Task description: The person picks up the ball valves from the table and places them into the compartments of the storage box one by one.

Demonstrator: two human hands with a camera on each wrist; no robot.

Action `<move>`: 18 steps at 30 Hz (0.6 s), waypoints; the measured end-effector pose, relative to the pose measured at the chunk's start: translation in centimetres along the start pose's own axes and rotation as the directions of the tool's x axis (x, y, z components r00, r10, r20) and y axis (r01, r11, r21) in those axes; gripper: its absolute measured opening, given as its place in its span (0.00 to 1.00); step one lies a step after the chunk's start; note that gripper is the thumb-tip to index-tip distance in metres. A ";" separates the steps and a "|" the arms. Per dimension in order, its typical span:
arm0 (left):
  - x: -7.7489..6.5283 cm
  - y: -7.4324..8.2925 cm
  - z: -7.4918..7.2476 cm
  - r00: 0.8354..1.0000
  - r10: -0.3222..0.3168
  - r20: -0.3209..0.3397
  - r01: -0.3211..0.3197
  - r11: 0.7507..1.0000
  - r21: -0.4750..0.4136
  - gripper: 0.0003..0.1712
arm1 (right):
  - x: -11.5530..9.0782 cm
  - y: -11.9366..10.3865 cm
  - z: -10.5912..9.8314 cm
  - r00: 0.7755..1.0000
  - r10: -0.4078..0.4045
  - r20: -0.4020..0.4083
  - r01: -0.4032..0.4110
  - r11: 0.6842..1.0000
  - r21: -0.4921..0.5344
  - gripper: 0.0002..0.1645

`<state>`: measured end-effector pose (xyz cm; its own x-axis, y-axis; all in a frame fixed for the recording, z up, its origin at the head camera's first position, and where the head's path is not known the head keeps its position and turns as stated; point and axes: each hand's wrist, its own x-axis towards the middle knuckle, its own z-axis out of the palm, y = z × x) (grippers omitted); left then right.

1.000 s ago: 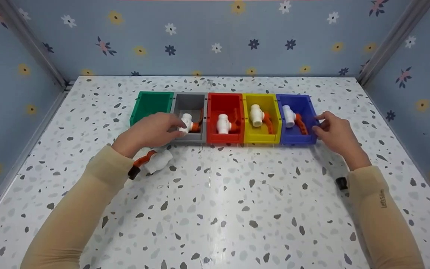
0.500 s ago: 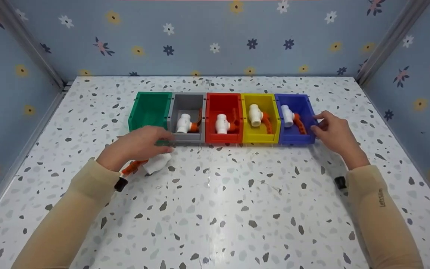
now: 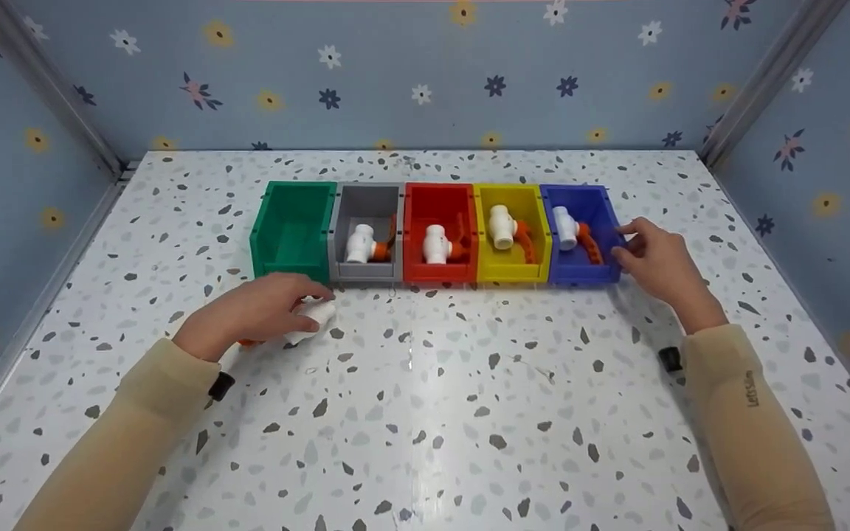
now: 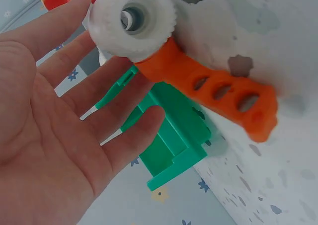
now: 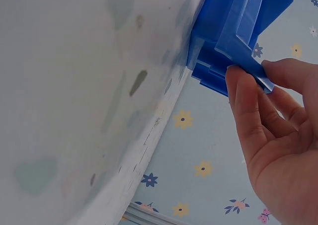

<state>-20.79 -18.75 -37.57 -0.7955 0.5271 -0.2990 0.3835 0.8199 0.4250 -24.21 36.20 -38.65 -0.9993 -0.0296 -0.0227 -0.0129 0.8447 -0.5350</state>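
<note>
My left hand [image 3: 255, 310] hovers over a white ball valve [image 3: 317, 316] that lies on the table before the green bin [image 3: 294, 221]. Up close in the left wrist view, the fingers stretch out beside the valve's round body, with the thumb tip at its edge. Its orange lever handle [image 4: 213, 86] points away from the palm. At the far right, my right hand [image 3: 657, 258] pinches the side rim of the blue bin [image 3: 584, 274] between thumb and fingers. Inside the blue bin rests another white valve [image 3: 564, 227] with an orange handle.
Joined in a row with the green and blue bins are a grey bin [image 3: 367, 203], a red bin [image 3: 440, 203] and a yellow bin [image 3: 512, 273], each with one valve inside. The green bin holds nothing. Flower-patterned panels [image 3: 410, 66] border the speckled table [image 3: 469, 413].
My left hand has left the valve in the grey bin and moved left and nearer, down to the valve on the table. My right hand stays on the blue bin.
</note>
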 end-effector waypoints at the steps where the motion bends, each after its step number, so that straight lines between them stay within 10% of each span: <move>1: -0.1 -0.1 0.1 1.000 0.005 -0.006 -0.004 1.000 0.001 0.27 | 0.0 0.0 0.0 1.000 0.003 0.003 -0.003 1.000 0.004 0.24; 18: 0.2 0.2 1.1 0.996 0.004 -0.094 -0.001 0.999 0.034 0.26 | 0.0 0.1 0.2 1.000 -0.007 -0.017 0.007 1.000 0.004 0.23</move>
<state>-20.36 -18.20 -38.51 -0.8348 0.5067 -0.2154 0.3996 0.8267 0.3960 -24.22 36.17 -38.83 -0.9996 -0.0263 -0.0046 -0.0197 0.8423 -0.5387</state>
